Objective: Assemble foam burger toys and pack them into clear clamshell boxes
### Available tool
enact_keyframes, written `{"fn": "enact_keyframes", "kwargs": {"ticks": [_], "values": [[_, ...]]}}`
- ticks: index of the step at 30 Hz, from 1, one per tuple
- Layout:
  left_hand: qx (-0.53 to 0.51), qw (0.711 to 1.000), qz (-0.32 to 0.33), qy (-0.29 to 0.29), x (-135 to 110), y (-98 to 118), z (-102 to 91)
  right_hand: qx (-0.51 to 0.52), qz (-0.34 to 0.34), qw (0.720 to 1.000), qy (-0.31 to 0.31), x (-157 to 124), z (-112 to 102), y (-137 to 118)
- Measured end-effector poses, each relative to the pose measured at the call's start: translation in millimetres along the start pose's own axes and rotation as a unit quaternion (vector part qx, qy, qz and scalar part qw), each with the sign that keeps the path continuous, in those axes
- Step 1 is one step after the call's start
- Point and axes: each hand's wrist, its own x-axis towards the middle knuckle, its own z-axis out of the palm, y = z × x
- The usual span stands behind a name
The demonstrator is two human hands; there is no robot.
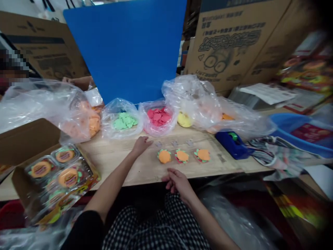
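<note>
My left hand point(142, 144) is over the wooden table with its fingers stretched toward the nearest of three small clear plastic pieces point(158, 143); I cannot tell if it touches. Just in front of these stand three toy burgers in a row: a left one point(164, 156), a middle one point(182, 156) and a right one point(202, 155). Each has an orange top with green and red layers under it, apparently in a clear tray. Close to the table's front edge, my right hand point(177, 180) hovers below the burgers, fingers loosely bent and apart, nothing seen in it.
Behind the burgers are plastic bags of green pieces point(125, 120), red pieces point(158, 116), yellow pieces point(184, 119) and orange pieces point(94, 122). A carton of packed burgers point(88, 163) sits left. Rightward lie a blue tape dispenser point(233, 147), a striped cloth point(270, 152) and a blue basin point(283, 126).
</note>
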Motion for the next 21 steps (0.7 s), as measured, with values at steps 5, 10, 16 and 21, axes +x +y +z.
{"fn": "enact_keyframes", "kwargs": {"ticks": [5, 10, 16, 21], "values": [[-0.104, 0.995, -0.006, 0.009, 21, -5, 36.5, 0.101, -0.002, 0.995, 0.022, 4, 1, -13], [-0.217, 0.975, 0.045, -0.014, -19, -8, 16.5, 0.128, -0.013, 0.992, -0.003, 5, 4, -12], [-0.224, 0.954, 0.129, -0.154, -82, 18, 5.5, 0.098, -0.026, 0.995, -0.024, 6, 8, -10], [-0.235, 0.966, 0.052, -0.096, -75, 15, 25.4, 0.076, -0.022, 0.997, -0.018, 9, 6, -8]]}}
